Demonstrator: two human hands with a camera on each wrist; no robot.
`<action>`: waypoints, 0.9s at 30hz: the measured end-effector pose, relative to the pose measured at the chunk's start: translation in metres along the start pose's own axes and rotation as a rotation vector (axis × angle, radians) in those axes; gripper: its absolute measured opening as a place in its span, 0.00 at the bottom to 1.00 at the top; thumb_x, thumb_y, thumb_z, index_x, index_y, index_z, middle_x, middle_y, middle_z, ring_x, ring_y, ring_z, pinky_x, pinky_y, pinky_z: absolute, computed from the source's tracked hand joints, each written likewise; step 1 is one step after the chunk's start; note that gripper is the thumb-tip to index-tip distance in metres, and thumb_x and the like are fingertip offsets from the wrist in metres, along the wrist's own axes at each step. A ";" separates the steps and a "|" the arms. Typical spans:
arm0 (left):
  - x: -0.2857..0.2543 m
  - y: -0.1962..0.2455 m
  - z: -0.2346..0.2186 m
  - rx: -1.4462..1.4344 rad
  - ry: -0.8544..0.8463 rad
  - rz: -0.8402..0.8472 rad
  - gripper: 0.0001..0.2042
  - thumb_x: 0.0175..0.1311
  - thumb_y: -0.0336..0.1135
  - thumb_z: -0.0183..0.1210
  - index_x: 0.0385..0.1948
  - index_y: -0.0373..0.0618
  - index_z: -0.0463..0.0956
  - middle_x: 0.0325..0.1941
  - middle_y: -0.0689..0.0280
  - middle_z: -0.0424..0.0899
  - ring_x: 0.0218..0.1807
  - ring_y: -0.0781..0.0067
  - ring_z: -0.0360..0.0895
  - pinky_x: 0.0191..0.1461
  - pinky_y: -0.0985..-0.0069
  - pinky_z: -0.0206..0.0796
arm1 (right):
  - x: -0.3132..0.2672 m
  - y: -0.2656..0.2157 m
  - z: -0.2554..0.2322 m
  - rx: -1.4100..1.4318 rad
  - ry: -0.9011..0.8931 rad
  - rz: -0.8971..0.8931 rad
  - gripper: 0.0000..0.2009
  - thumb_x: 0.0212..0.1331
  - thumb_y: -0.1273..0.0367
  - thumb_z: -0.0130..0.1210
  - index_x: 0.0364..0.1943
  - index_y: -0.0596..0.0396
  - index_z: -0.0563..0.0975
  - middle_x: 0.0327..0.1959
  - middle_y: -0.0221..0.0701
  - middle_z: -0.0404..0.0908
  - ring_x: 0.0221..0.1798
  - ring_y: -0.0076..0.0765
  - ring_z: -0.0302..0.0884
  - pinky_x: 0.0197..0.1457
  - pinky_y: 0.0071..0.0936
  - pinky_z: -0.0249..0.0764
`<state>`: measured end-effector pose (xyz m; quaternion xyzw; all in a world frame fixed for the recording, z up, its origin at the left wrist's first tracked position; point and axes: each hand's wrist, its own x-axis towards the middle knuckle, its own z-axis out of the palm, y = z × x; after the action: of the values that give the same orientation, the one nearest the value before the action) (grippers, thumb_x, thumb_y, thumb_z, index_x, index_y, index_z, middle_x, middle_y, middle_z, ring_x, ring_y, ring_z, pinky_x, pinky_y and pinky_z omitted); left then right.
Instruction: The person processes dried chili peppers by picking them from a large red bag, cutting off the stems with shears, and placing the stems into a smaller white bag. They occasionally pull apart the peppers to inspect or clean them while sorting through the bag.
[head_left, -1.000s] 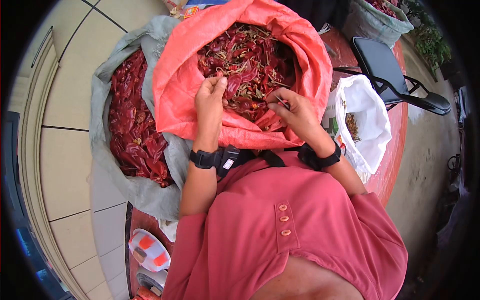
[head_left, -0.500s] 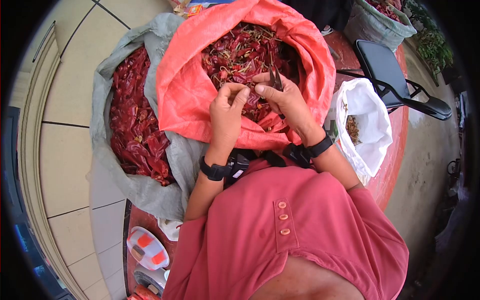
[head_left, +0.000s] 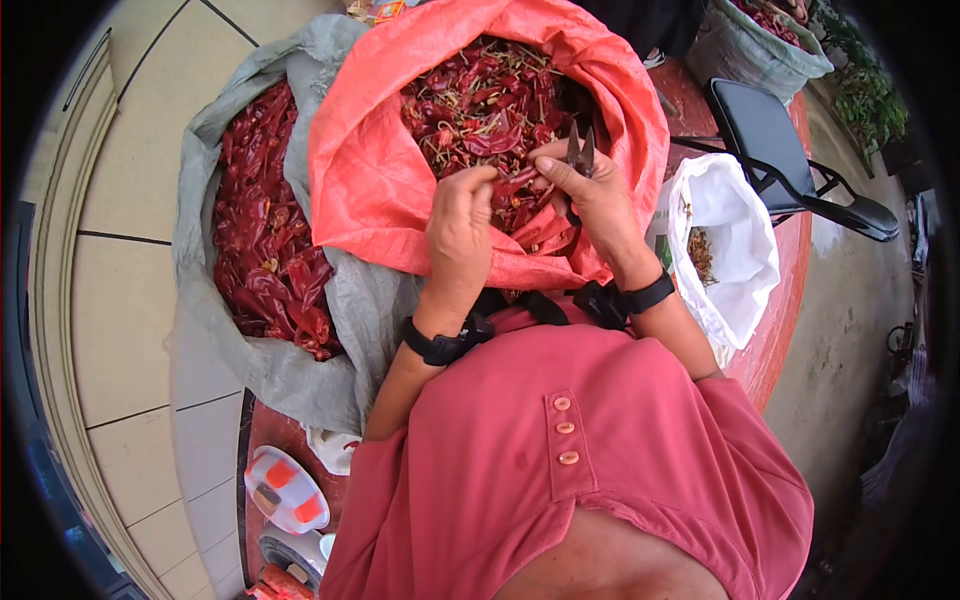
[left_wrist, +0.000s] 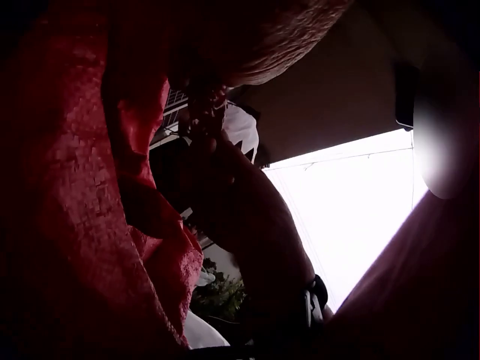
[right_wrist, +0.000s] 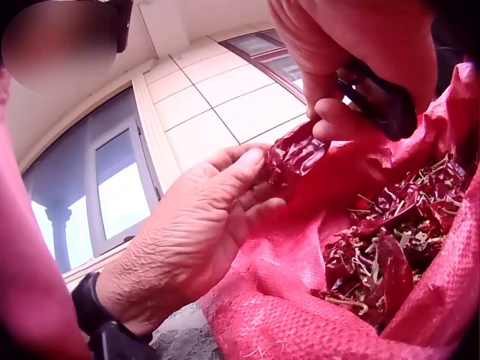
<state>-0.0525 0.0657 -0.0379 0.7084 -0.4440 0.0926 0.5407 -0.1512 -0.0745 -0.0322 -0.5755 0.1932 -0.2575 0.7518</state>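
My left hand point(head_left: 460, 228) pinches one end of a dried red chili point(right_wrist: 296, 159) over the mouth of a red woven sack point(head_left: 362, 185). At the chili's other end are the fingertips of my right hand point(head_left: 602, 208). That hand also holds small scissors point(head_left: 580, 152), with their dark blades pointing up and away from the chili in the head view. Their black handle point(right_wrist: 384, 105) lies in the palm in the right wrist view. Below both hands, loose dried chilies point(head_left: 480, 95) and stem bits fill the red sack. The left wrist view is mostly dark.
A grey sack point(head_left: 375, 310) full of red chilies leans at the left. To the right stands a white bag point(head_left: 745, 250) with some stems inside, near a black folding chair point(head_left: 760, 130). A lidded plastic tub point(head_left: 288, 490) sits at the lower left.
My left hand has come back from the pile and holds a chili near my right hand. My right hand has risen from the chilies, its scissor blades swinging upward.
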 end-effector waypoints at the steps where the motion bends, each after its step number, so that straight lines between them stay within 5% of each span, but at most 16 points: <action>1: 0.001 0.000 0.000 -0.108 0.024 -0.137 0.08 0.64 0.25 0.55 0.43 0.41 0.76 0.40 0.61 0.81 0.43 0.64 0.79 0.46 0.73 0.73 | -0.001 0.000 -0.001 0.002 0.004 0.007 0.08 0.63 0.67 0.58 0.42 0.55 0.80 0.26 0.26 0.80 0.22 0.14 0.69 0.23 0.13 0.62; 2: 0.001 -0.001 0.000 -0.216 0.050 -0.273 0.09 0.64 0.24 0.54 0.44 0.41 0.76 0.40 0.60 0.81 0.44 0.66 0.79 0.46 0.74 0.73 | -0.003 0.000 -0.003 0.004 0.006 0.014 0.08 0.63 0.67 0.58 0.42 0.54 0.80 0.27 0.26 0.81 0.21 0.15 0.69 0.23 0.13 0.63; 6: 0.012 -0.017 -0.008 -0.041 -0.087 -0.078 0.09 0.64 0.21 0.52 0.45 0.37 0.75 0.49 0.58 0.80 0.47 0.71 0.80 0.47 0.77 0.74 | -0.005 0.001 -0.004 0.179 0.035 0.147 0.09 0.64 0.67 0.56 0.44 0.54 0.79 0.28 0.30 0.82 0.20 0.17 0.70 0.22 0.15 0.63; 12: 0.013 -0.008 -0.007 -0.166 -0.215 -0.422 0.15 0.60 0.25 0.59 0.50 0.38 0.74 0.55 0.58 0.76 0.50 0.72 0.79 0.50 0.77 0.73 | -0.004 0.003 0.000 0.249 0.024 0.110 0.09 0.64 0.69 0.55 0.46 0.55 0.77 0.32 0.33 0.83 0.22 0.19 0.72 0.22 0.15 0.64; 15: 0.012 -0.006 -0.002 0.064 -0.157 0.034 0.21 0.59 0.28 0.62 0.55 0.39 0.71 0.51 0.59 0.79 0.51 0.72 0.79 0.52 0.76 0.71 | -0.007 -0.002 0.006 0.257 0.048 0.085 0.09 0.64 0.70 0.55 0.45 0.57 0.77 0.34 0.33 0.84 0.22 0.18 0.72 0.21 0.15 0.65; 16: 0.007 -0.004 -0.002 -0.134 -0.275 -0.238 0.25 0.60 0.31 0.63 0.59 0.39 0.68 0.52 0.61 0.78 0.52 0.72 0.77 0.54 0.74 0.70 | -0.007 -0.002 0.007 0.253 0.039 0.085 0.09 0.64 0.70 0.55 0.45 0.57 0.77 0.34 0.33 0.83 0.22 0.18 0.72 0.21 0.15 0.65; 24: 0.004 0.012 0.016 -0.453 -0.106 -0.263 0.27 0.68 0.32 0.55 0.66 0.39 0.54 0.55 0.51 0.75 0.57 0.63 0.74 0.59 0.70 0.67 | -0.012 0.003 0.016 0.183 -0.102 0.082 0.07 0.61 0.72 0.57 0.41 0.57 0.77 0.33 0.30 0.82 0.21 0.17 0.70 0.20 0.13 0.64; 27: 0.003 0.004 0.022 -0.369 -0.019 -0.191 0.23 0.66 0.33 0.57 0.60 0.38 0.61 0.48 0.52 0.78 0.48 0.59 0.78 0.51 0.68 0.70 | -0.014 0.003 0.017 0.127 -0.179 0.111 0.06 0.62 0.72 0.57 0.41 0.56 0.76 0.30 0.28 0.80 0.20 0.15 0.70 0.19 0.13 0.63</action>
<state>-0.0615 0.0455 -0.0416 0.6369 -0.3894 -0.0485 0.6636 -0.1515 -0.0526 -0.0305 -0.5358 0.1403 -0.1749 0.8140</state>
